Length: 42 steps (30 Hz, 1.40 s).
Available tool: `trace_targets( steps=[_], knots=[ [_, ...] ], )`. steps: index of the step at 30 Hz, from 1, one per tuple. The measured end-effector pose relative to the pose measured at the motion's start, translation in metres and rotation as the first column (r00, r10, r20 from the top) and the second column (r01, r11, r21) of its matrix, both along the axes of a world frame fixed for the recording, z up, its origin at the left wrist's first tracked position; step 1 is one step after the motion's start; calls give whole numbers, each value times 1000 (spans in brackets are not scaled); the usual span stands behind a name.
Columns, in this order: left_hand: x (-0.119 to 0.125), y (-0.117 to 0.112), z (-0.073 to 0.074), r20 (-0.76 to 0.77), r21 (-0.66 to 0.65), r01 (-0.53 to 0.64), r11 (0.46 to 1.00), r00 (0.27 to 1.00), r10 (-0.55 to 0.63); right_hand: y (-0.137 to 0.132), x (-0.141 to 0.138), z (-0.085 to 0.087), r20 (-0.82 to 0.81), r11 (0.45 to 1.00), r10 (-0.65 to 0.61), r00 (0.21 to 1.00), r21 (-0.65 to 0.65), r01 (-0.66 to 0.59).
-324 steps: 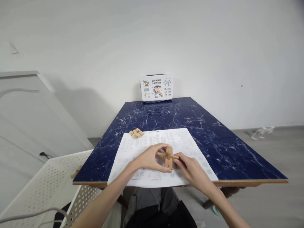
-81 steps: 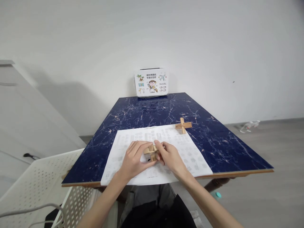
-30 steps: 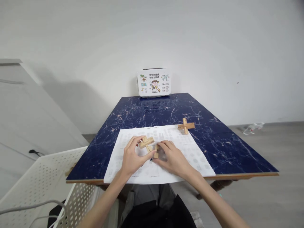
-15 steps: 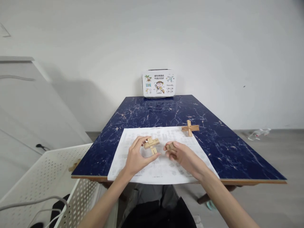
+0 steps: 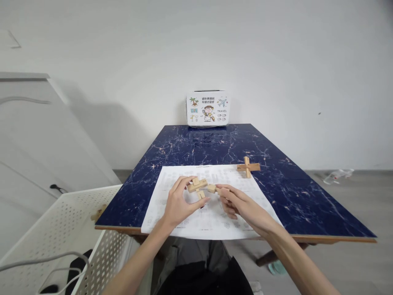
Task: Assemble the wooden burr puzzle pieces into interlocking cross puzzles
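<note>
My left hand [image 5: 179, 200] grips a small group of pale wooden puzzle pieces [image 5: 197, 186] crossed over each other, with fingers at its far side and the thumb at its near end. Between the thumb and fingers of my right hand [image 5: 241, 200] is a single wooden puzzle piece [image 5: 211, 188], partly covered by the fingers. Its free end points left, close to the crossed pieces; whether they touch I cannot tell. Both hands are over a printed white sheet [image 5: 175, 213]. Beyond my right hand, a wooden cross [image 5: 248, 167] lies at the sheet's far right corner.
The sheet lies on a blue marbled table [image 5: 208, 147]. A white illustrated case [image 5: 208, 109] stands at the back against the wall. On the left is a white perforated basket [image 5: 107, 246] with cables and a wooden piece [image 5: 98, 213]. Clear plastic [image 5: 337, 176] lies on the floor at right.
My right hand has turned the puzzle piece so its end points toward the left hand's pieces and sits nearer them. My left hand keeps its hold. The view has shifted slightly.
</note>
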State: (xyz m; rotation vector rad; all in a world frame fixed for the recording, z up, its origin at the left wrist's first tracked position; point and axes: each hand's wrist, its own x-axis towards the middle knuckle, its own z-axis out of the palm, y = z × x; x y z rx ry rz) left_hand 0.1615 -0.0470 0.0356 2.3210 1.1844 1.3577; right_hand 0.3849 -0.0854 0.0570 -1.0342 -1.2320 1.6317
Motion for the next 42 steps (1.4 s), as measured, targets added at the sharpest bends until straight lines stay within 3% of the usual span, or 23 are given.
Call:
trace_targets(
  steps=[6,11,13,17,25,31,37,42],
  knots=[
    [1,-1,2,28,26,-1,1000,1000,0,0,-6,-3,102,993,-10,995,118,-2],
    [1,-3,3,10,77,47,996,999,-48,3,-19,-16,257,965,-184,949,231,125],
    [1,-4,2,1,87,93,992,996,-93,2,-26,-20,219,955,-233,948,236,181],
    [0,-3,1,14,65,126,990,992,-128,-3,-39,-22,-44,970,-211,976,113,215],
    [-1,-3,2,48,33,148,988,988,-150,-15,-48,-16,-320,991,-74,945,82,105],
    [-5,0,1,96,-9,200,980,975,-198,-12,-36,-20,-305,991,92,948,123,-56],
    [-9,2,1,135,-43,257,965,959,-249,-1,-30,-41,-291,1000,-3,957,20,9],
    [-11,4,0,150,-79,287,955,950,-274,0,-31,-42,-288,996,-68,955,32,80]
  ],
)
